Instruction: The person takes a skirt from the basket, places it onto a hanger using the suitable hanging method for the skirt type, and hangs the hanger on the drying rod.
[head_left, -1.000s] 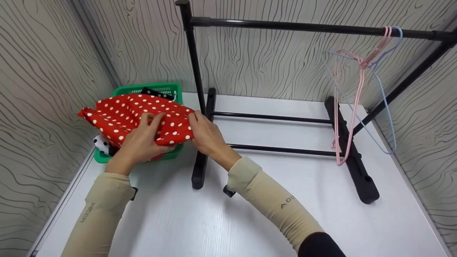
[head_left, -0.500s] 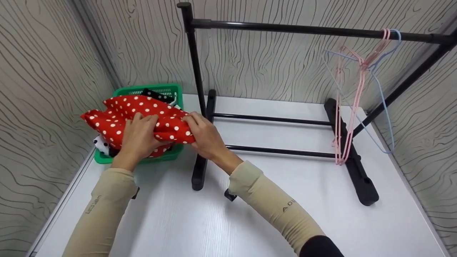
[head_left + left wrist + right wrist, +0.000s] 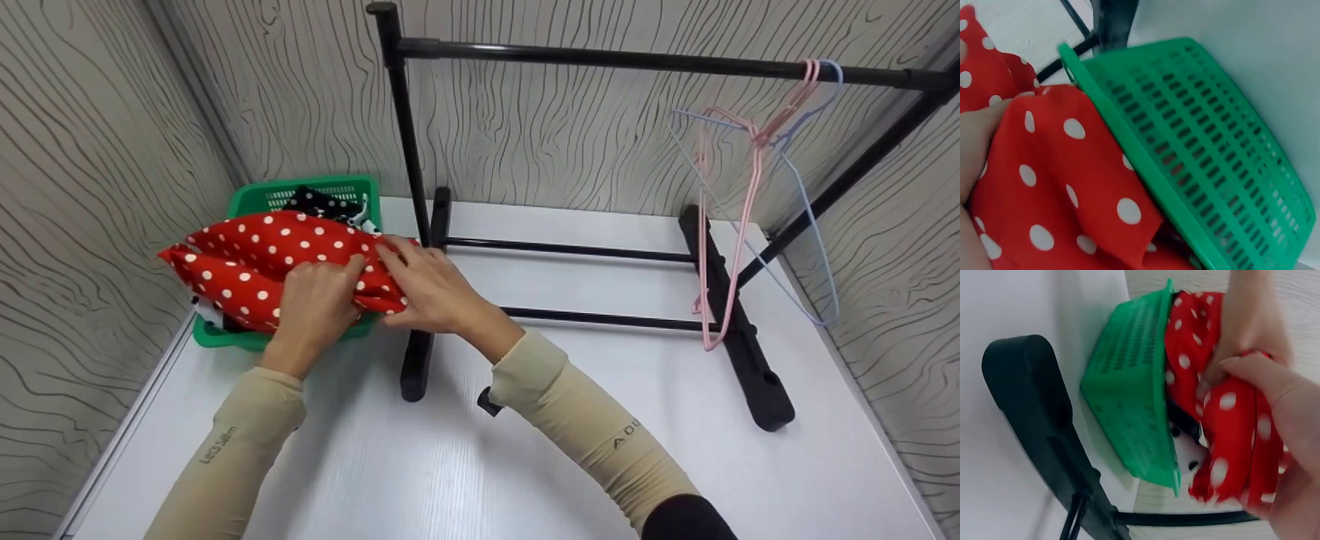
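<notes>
A red cloth with white polka dots [image 3: 240, 274] lies bunched over a green plastic basket [image 3: 244, 199] in the head view. My left hand [image 3: 315, 307] grips the near middle of the cloth, fingers curled into it. At the cloth's right end, my right hand [image 3: 431, 289] holds a folded part between thumb and fingers. The right wrist view shows the thumb lying along this red fold [image 3: 1230, 433]. Black dotted fabric [image 3: 322, 204] and some white fabric with black spots [image 3: 1189, 455] show in the basket beneath the cloth.
Right of the basket stands a black garment rack [image 3: 600, 56], its near foot [image 3: 415, 367] close to my right hand. Pink hangers [image 3: 752, 195] and a blue hanger [image 3: 810, 217] hang at the right of its top bar. Patterned walls [image 3: 525, 142] surround the white table [image 3: 420, 465].
My left hand has shifted right along the cloth, toward my right hand, and its fingers have curled tighter. The right hand's fingers have spread farther over the cloth's end.
</notes>
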Motion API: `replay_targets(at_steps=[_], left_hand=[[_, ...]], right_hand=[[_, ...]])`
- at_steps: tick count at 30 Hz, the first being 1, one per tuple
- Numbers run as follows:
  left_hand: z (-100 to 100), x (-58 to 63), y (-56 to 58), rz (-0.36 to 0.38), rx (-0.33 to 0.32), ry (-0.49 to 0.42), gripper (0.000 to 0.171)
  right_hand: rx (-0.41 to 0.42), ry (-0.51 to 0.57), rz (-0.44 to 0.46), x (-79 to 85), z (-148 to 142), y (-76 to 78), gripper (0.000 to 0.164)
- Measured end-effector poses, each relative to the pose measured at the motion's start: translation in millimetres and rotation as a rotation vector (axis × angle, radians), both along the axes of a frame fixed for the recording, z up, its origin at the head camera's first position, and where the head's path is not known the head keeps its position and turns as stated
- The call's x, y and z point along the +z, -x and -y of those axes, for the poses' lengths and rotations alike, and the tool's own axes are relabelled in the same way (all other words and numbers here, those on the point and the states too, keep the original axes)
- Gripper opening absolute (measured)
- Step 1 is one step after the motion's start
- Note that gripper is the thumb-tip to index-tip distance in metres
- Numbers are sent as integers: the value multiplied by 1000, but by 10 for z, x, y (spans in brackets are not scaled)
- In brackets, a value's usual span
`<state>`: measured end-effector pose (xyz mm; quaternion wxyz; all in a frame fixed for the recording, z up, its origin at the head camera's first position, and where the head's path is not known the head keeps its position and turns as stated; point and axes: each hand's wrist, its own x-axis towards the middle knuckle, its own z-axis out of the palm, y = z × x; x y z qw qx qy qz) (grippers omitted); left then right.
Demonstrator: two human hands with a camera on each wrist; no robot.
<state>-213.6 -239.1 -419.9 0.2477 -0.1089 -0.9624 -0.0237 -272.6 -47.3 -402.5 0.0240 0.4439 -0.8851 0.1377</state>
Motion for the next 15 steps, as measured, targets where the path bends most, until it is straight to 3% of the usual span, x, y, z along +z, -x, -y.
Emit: replay_targets(at_steps=[5, 8, 12, 15], left_hand=[[-146, 19, -30, 57, -119, 54, 70], [-142, 31, -31, 102, -161, 13, 71], [-108, 44, 6, 196, -117, -38, 91], [-59, 47, 46, 304, -62, -77, 109]], right_hand=[[-84, -86, -17, -97, 89, -42, 92], [-106, -87, -62, -157, 100, -39, 71], [-106, -55, -176, -225, 98, -29, 48], [-78, 25, -257, -270, 90, -29, 46]])
